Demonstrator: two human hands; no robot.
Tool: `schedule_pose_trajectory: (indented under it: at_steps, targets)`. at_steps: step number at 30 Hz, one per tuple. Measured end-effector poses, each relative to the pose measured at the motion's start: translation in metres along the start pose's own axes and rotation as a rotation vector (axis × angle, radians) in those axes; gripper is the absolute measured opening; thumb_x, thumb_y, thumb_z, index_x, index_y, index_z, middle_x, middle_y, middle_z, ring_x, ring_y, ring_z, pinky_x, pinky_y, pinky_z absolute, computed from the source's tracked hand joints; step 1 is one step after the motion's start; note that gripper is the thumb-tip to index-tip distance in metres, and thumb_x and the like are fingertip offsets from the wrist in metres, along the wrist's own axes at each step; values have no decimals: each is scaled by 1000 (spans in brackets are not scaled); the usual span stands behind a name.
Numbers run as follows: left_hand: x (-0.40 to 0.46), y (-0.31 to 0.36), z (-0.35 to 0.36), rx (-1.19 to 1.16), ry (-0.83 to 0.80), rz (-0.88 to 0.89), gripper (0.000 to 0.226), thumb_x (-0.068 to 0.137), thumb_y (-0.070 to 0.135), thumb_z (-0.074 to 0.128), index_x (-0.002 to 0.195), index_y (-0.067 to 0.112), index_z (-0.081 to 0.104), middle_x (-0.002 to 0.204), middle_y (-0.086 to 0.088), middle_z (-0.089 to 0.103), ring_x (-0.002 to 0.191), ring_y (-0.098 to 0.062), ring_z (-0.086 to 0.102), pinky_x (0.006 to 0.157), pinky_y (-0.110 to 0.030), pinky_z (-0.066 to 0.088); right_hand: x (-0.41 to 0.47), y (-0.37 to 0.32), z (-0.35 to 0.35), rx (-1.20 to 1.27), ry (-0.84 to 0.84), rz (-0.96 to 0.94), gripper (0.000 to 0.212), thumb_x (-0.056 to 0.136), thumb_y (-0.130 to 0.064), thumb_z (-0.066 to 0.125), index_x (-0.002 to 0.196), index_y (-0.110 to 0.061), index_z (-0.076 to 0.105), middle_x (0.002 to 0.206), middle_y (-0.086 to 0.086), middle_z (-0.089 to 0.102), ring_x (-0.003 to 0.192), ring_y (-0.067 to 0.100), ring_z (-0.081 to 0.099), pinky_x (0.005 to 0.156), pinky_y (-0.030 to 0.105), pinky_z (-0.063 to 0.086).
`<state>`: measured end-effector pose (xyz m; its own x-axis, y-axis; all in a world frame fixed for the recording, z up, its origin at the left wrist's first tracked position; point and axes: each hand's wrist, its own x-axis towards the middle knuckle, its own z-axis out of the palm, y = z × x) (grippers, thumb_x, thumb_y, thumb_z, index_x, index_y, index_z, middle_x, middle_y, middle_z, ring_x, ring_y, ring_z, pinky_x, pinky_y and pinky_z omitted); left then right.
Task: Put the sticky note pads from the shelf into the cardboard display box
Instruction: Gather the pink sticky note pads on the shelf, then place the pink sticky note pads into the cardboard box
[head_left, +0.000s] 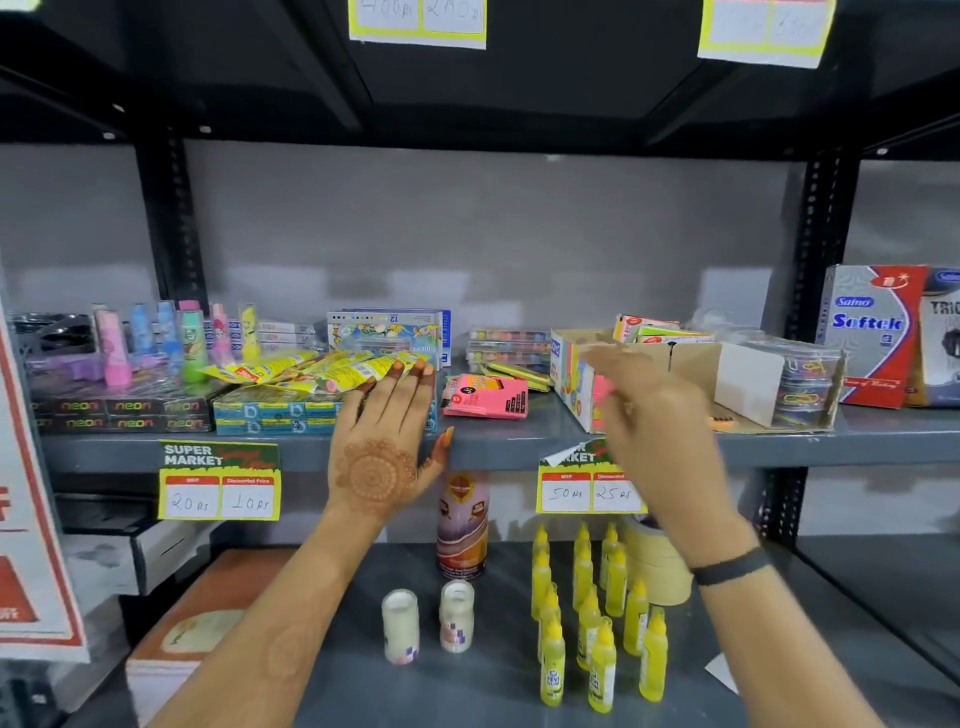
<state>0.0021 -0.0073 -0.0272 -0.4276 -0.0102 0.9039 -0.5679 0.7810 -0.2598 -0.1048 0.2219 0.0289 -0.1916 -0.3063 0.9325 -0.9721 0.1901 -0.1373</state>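
One pink sticky note pad (485, 396) flat on shelf (519, 441), long axis left-right, left of cardboard display box (571, 384); left hand (387, 431) spread empty, right hand (649, 410) blurred, grip unclear; tags "SUPER MARKET".

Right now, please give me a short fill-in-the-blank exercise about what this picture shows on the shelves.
1. The loose sticky note pad lying between the two hands is ____ in colour.
2. The left hand lies flat, fingers spread, and holds ____.
3. The cardboard display box stands on the ____ of the two shelves in view.
4. The glue bottles on the lower shelf are ____ in colour.

Missing words: pink; nothing; upper; yellow
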Motion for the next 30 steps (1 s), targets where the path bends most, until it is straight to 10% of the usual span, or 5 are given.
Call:
schedule_pose_trajectory:
  at_steps: [9,14,23,30]
  targets:
    - [0,0,-1,-3,-1,14,62,99,46,27,129,0,56,118,-15,65,108,-31,60,92,-45,40,10,-11,85,-191,-611,-105,52,94,-48,38,130,-11,47,135,10,52,122,27,47,100,39,40]
    - [0,1,-2,-15,4,3,63,100,47,24,127,0,57,117,-16,65,108,-31,60,92,-45,41,-17,-7,67,-200,-369,-238,42,65,-7,78,106,-9,69,103,9,73,89,28,69,76,36,56]
    - [0,0,-2,-35,7,5,63,99,46,25,129,0,56,119,-16,64,110,-32,58,94,-46,40,-15,-12,41,-170,-165,-266,50,51,13,78,99,-2,69,89,15,75,73,29,72,58,33,58]
    - [0,1,-1,-7,-5,-6,62,98,45,25,127,1,58,118,-16,65,109,-32,61,93,-45,38,5,7,-19,-92,328,-192,32,79,14,64,109,2,64,104,15,71,92,27,69,84,37,54]
